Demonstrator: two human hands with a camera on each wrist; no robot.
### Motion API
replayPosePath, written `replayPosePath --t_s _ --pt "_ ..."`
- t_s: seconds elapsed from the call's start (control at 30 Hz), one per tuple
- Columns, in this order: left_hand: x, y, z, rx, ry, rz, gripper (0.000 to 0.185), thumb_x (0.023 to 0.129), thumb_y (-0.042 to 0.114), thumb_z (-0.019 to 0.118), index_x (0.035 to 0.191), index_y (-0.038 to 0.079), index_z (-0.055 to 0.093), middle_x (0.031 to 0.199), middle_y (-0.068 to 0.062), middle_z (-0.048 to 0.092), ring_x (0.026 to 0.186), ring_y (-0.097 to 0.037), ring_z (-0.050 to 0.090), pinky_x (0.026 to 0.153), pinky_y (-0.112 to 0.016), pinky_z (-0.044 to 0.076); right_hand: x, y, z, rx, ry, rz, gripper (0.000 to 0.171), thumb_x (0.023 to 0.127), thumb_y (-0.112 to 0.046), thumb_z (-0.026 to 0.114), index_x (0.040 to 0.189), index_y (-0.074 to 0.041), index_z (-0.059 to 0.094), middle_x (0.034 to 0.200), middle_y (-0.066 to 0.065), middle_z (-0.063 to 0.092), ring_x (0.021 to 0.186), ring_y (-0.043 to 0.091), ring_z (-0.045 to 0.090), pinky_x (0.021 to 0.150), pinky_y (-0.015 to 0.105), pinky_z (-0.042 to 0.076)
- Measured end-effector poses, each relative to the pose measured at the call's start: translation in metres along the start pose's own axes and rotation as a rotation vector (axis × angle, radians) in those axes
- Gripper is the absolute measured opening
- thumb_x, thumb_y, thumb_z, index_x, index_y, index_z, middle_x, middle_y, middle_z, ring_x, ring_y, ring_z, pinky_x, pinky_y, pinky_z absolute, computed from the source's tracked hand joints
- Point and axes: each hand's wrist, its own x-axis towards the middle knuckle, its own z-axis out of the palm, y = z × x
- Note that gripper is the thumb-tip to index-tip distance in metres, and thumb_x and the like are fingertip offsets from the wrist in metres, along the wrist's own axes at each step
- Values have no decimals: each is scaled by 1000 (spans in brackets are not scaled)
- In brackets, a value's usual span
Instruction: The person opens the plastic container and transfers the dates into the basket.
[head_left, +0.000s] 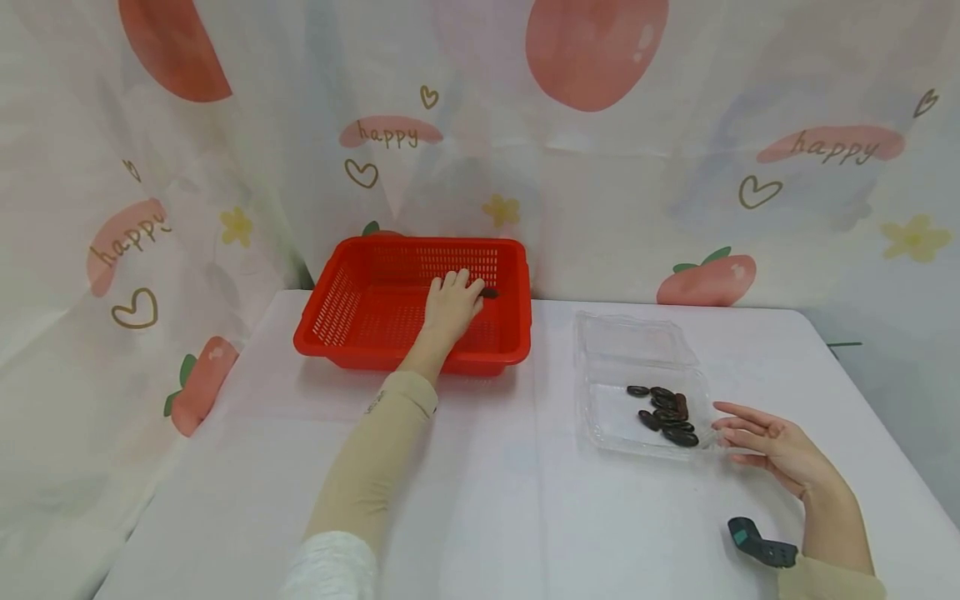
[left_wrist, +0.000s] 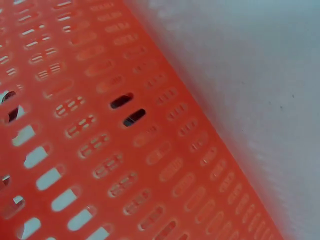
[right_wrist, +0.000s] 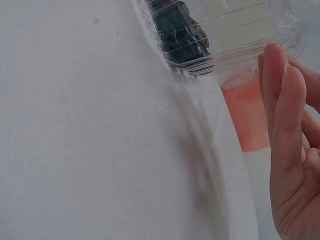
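The left hand point(head_left: 450, 305) reaches into the red basket point(head_left: 341, 304) at the far left of the desk point(head_left: 487, 500), its fingers lying loosely over the basket floor. A single dark date point(head_left: 489, 292) lies just at the fingertips, toward the basket's right wall, with its long axis running left to right. Whether the fingers pinch the date or only touch it cannot be told from the head view, and the left wrist view shows only the slotted red wall point(left_wrist: 100, 150) of the basket.

The right hand point(head_left: 772, 446) rests on the desk at the near right, palm turned left, its grip wide with straight, relaxed fingers point(right_wrist: 285, 100) holding nothing. It sits just beside the right edge of a clear plastic box point(head_left: 607, 417), whose lid stands open toward the far side. A cluster of dark dates point(head_left: 667, 414) lies in the box's right half, most pointing left to right. A small dark device point(head_left: 759, 546) lies on the desk near the right wrist.
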Motion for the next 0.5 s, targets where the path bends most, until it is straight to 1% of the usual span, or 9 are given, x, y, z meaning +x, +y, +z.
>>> replayPosePath --t_s 0.17,0.33,0.5 --pt "1 -3 2 -4 -70 -16 26 95 34 45 118 21 50 113 -5 45 104 -23 40 88 -37 33 -1 -1 1 20 -9 -9 35 90 -9 57 109 -38 61 94 -14 66 80 7 64 66 27 53" --pt "3 -3 7 -18 -114 -23 28 94 32 48 119 21 51 118 -6 46 107 -24 40 90 -39 34 -2 -1 0 4 -8 -11 34 90 -10 57 109 -39 61 93 -15 66 80 7 64 66 26 52" --pt "5 -3 9 24 -175 -13 33 95 35 46 126 23 49 126 -6 44 113 -24 39 95 -41 32 -2 -1 0 -17 2 -1 34 90 -12 57 109 -39 60 93 -16 65 81 6 64 66 26 52"
